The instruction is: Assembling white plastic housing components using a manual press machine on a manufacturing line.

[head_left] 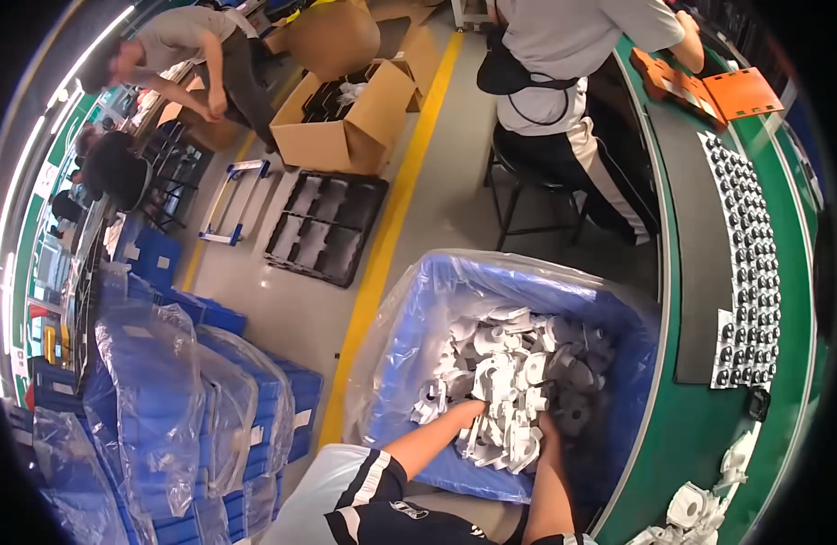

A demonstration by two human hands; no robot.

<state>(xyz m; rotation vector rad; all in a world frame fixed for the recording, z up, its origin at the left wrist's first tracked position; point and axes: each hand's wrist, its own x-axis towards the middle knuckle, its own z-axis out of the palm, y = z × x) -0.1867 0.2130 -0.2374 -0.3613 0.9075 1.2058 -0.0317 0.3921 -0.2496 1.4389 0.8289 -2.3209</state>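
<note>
Both my arms reach down into a blue bin lined with clear plastic film. A brighter heap of white plastic parts sits between my hands, raised over the loose parts around it. My left hand is at the heap's left side and my right hand at its right side. The parts cover the fingers of both hands, which appear to hold the heap between them. More white parts lie deeper in the bin, some in shadow.
A green bench on the right carries a grey mat, rows of small black-and-white parts and white parts at its near end. Stacked blue bins stand left. Ahead are a seated person, a black tray and a cardboard box.
</note>
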